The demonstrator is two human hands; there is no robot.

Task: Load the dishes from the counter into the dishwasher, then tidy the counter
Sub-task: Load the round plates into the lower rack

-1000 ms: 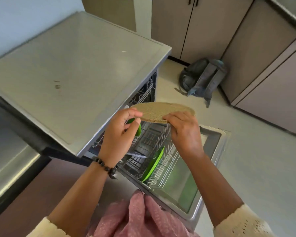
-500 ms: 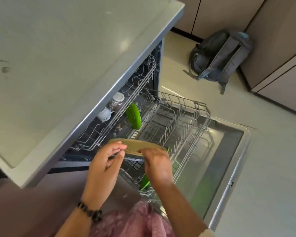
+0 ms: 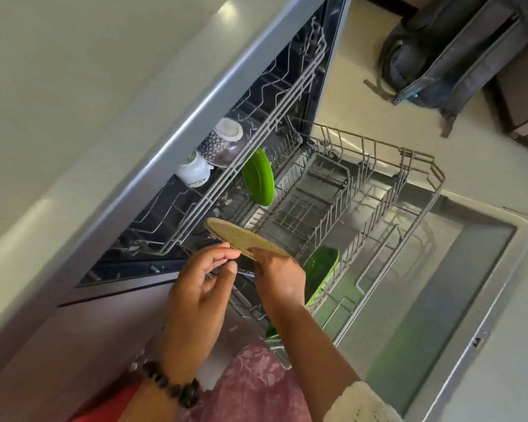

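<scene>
1. I see two cups, a white one [image 3: 194, 171] and a patterned one [image 3: 223, 141], in the upper rack [image 3: 250, 126].
2. My left hand [image 3: 200, 287] hangs loosely curled, its fingertips touching one tan plate [image 3: 241, 237].
3. My right hand [image 3: 279, 277] pinches that plate's near edge above the lower rack [image 3: 375, 193].
4. Two green plates stand there: one far [image 3: 258, 178], one near [image 3: 320, 271].
5. One backpack [image 3: 445, 53] lies on the floor.
</scene>
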